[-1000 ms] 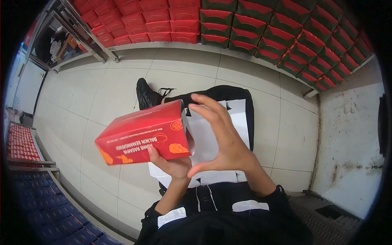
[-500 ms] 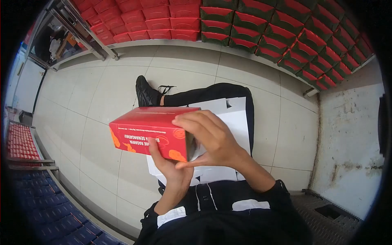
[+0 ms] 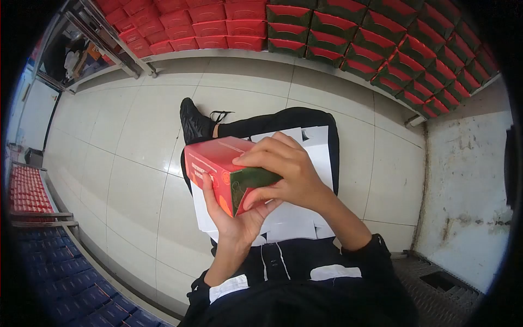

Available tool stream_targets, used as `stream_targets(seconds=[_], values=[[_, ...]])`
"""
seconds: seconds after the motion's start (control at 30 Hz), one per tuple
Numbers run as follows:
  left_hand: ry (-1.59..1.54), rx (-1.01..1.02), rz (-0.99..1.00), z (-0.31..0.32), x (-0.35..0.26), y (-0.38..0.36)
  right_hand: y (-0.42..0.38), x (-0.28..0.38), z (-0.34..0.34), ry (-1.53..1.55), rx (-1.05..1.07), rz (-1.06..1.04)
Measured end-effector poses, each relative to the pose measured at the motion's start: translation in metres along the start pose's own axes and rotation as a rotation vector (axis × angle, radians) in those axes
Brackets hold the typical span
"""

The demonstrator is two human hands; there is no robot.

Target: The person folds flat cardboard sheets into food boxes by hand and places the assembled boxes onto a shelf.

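Observation:
A red cardboard box (image 3: 210, 155) with orange shapes and white print is held above my lap, its dark green end (image 3: 253, 177) turned toward the right. My left hand (image 3: 239, 226) grips it from below, thumb up against the printed side. Over the green end, my right hand (image 3: 299, 177) has its fingers on the top edge and its thumb at the lower part of that end, where some red shows. The right palm hides part of the end. Under the box, flat white card pieces (image 3: 318, 150) lie across my lap.
Stacked red boxes (image 3: 210, 27) and red-and-green boxes (image 3: 332, 32) fill the shelf ahead. Dark blue boxes (image 3: 71, 278) and red-and-white packs (image 3: 30, 188) stand at the left. My shoe (image 3: 194, 121) rests on the tiled floor (image 3: 125, 147). A stained white wall (image 3: 468, 185) is at right.
The box has turned so that its green end faces more toward me, and it sits slightly further right. My right fingers have moved from the open-looking end onto the folded green end.

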State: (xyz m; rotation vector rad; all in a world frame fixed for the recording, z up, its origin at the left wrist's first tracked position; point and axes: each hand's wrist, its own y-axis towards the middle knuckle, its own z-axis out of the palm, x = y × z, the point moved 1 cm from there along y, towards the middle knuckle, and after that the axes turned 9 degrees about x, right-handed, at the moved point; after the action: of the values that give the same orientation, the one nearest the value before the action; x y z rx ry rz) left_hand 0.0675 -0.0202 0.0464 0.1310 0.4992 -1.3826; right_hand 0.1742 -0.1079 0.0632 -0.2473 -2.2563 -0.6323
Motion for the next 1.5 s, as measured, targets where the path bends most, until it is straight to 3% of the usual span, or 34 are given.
stream_targets(seconds=[0.17,0.27,0.37,0.6,0.7,0.77,0.83,0.97,1.13,1.27,1.33,1.4,1.5], values=[[-0.12,-0.042,0.019,-0.001,-0.002,0.002,0.001,0.014,-0.007,-0.122,-0.117,-0.065],[-0.153,-0.063,0.014,-0.002,-0.003,0.001,-0.004,0.009,-0.006,-0.294,-0.06,-0.069],[-0.103,-0.018,-0.023,-0.002,-0.003,0.001,-0.005,0.009,-0.014,-0.123,0.004,-0.035],[-0.163,0.136,-0.09,-0.011,0.004,0.004,-0.006,0.011,-0.021,-0.14,0.021,0.05],[-0.43,0.209,-0.007,-0.011,0.007,0.004,-0.005,0.018,-0.024,-0.13,-0.062,0.034],[-0.46,0.212,0.096,-0.007,0.007,0.004,-0.009,0.013,-0.023,0.264,-0.567,0.04],[-0.493,0.218,0.198,-0.006,0.008,0.007,-0.022,0.009,-0.014,0.329,-0.531,0.126],[-0.218,0.322,0.329,0.001,0.016,0.013,-0.021,0.021,0.0,0.601,-0.518,0.268],[0.174,0.256,0.351,0.003,0.018,0.008,-0.026,0.03,-0.005,0.573,-0.44,0.215],[0.226,0.162,0.291,-0.001,0.021,0.004,-0.03,0.02,0.004,0.475,-0.478,0.204],[0.198,0.223,0.327,-0.004,0.02,0.005,-0.028,0.02,0.001,0.495,-0.498,0.226],[0.165,0.233,0.323,-0.01,0.019,0.006,-0.024,0.025,-0.01,0.243,-0.382,0.152],[0.173,0.148,0.259,-0.024,0.028,0.003,-0.015,0.022,-0.013,0.33,-0.489,0.124]])
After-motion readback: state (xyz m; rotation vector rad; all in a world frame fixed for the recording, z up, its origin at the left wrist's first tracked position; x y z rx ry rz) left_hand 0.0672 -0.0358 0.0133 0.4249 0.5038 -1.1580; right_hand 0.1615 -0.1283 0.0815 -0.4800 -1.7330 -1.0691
